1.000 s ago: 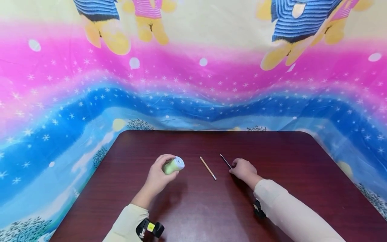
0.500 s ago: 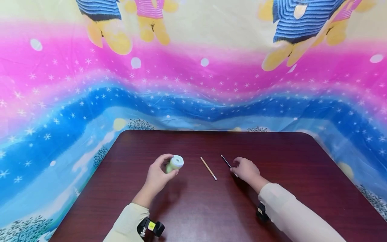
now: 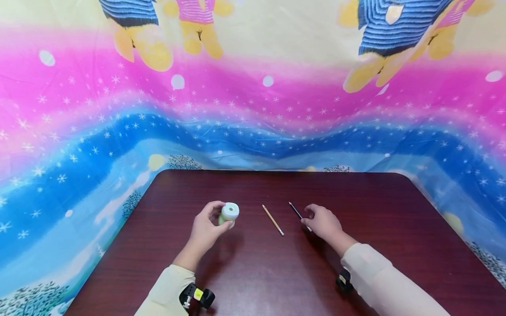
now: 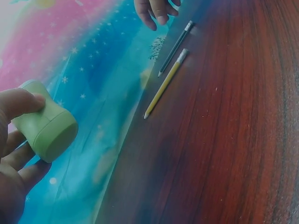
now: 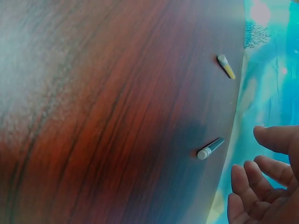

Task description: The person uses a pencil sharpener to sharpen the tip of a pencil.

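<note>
My left hand (image 3: 207,226) holds a small green pencil sharpener (image 3: 229,213) above the left part of the table, thumb and fingers around its sides. Its pale top, with a dark hole in the middle, faces up towards the head camera; the left wrist view shows its rounded green base (image 4: 58,135). Close by the black pencil (image 3: 296,211), my right hand (image 3: 324,223) hovers with loosely bent fingers. In the right wrist view those fingers hold nothing and stand apart from that pencil (image 5: 211,148). A yellow pencil (image 3: 272,220) with a white eraser end lies between the two hands.
Both pencils lie on a dark red-brown wooden table (image 3: 261,272), slanting roughly alike. A colourful printed cloth (image 3: 253,105) hangs behind the table's far edge. Black camera mounts (image 3: 196,296) are strapped at both wrists.
The left hand has turned the sharpener so its holed top faces more upward. My right hand has drawn back slightly to the right, uncovering the black pencil's near end, which stays on the table.
</note>
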{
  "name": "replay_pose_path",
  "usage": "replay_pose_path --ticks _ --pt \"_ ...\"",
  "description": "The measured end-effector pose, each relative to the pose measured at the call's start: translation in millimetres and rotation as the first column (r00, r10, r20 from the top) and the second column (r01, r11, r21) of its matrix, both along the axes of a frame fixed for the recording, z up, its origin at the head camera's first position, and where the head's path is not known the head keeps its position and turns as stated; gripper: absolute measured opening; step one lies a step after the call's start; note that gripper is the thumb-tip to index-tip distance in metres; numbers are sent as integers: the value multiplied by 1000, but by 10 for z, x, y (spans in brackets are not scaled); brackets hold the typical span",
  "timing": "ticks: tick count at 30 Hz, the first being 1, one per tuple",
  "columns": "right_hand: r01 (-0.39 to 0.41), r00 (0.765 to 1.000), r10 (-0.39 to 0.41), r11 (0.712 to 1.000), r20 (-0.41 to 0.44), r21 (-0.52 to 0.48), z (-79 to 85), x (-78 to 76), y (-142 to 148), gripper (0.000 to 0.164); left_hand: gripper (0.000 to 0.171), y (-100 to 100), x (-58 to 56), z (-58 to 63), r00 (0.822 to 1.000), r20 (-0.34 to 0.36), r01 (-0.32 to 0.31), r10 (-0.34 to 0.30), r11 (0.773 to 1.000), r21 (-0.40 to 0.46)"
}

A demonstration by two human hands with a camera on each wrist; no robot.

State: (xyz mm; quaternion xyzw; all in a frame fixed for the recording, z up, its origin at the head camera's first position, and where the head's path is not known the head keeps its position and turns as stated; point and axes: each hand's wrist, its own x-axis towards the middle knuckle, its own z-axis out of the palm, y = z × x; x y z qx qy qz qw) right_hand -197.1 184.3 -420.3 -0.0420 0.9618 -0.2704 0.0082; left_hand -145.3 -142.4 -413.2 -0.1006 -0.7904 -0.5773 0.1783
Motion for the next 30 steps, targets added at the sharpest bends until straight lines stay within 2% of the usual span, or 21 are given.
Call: replay_pose_path --ticks 7,14,21,30 --pt "-23 998 22 1000 -54 -10 14 44 20 38 47 18 -24 -31 999 26 19 -20 999 29" --pt "-43 994 43 999 -103 2 44 63 30 40 54 9 -84 -43 998 62 -2 3 1000 -19" --pt "-59 986 62 998 -153 22 83 92 20 39 55 32 -156 -49 1000 27 0 2 997 -83" --pt "-60 980 65 998 -188 34 69 168 16 42 50 103 -216 -101 998 69 10 -5 997 -81"
